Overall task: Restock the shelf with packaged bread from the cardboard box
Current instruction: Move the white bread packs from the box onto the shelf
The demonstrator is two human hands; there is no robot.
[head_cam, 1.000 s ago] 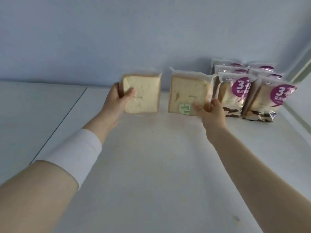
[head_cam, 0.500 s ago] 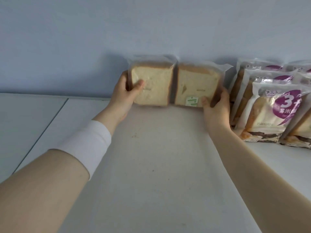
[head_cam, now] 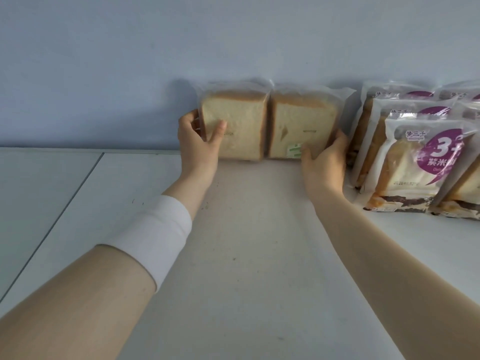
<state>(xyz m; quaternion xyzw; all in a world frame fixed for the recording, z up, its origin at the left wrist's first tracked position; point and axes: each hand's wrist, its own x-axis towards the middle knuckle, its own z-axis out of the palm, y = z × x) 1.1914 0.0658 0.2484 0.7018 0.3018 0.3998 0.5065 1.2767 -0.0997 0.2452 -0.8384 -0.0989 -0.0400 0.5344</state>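
Shelf: white shelf (head_cam: 246, 255) runs from the near edge back to a pale blue wall (head_cam: 233, 42).
Left arm: white wristband (head_cam: 155, 237) at 8 o'clock, forearm reaching toward 12.
Left hand: left hand (head_cam: 200, 146), grip clamped on the left bread pack (head_cam: 233, 128), thumb across its front face, fingers round its left side.
Right hand: right hand (head_cam: 324, 162), grip clamped on the right bread pack (head_cam: 304, 128) at its lower right corner, beside a green label (head_cam: 294, 150).
Bread packs: both upright at 12 o'clock, touching side by side, backs against the wall.
Neighbours: purple-labelled bread bags (head_cam: 420, 162) in rows at 2 o'clock, just beside the right hand.
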